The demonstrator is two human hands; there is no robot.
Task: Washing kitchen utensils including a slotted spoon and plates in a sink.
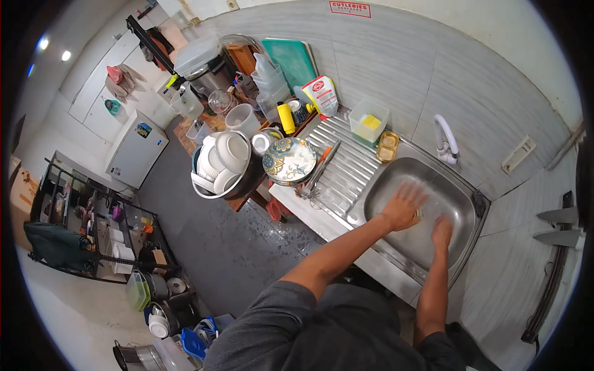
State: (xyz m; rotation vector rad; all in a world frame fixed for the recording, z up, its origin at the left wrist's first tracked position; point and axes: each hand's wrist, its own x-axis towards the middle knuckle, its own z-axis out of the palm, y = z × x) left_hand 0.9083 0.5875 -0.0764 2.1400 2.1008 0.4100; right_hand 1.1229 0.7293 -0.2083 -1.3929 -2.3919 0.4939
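Both my hands are down inside the steel sink basin point(455, 191). My left hand point(403, 205) is blurred, fingers spread, pressed flat toward the basin floor with a small yellow piece, perhaps a sponge, showing at its right edge. My right hand point(442, 232) lies beside it, fingers together against the basin bottom; whether it holds anything is hidden. The white tap point(445, 139) stands behind the basin.
A ribbed drainboard point(346, 167) holds utensils and a patterned bowl point(289, 161). A basin of white dishes point(223, 164) sits left of it. A clear tub with yellow sponge point(369, 121), a small orange dish point(388, 146), bottles and containers line the wall. Knives point(560, 226) hang at right.
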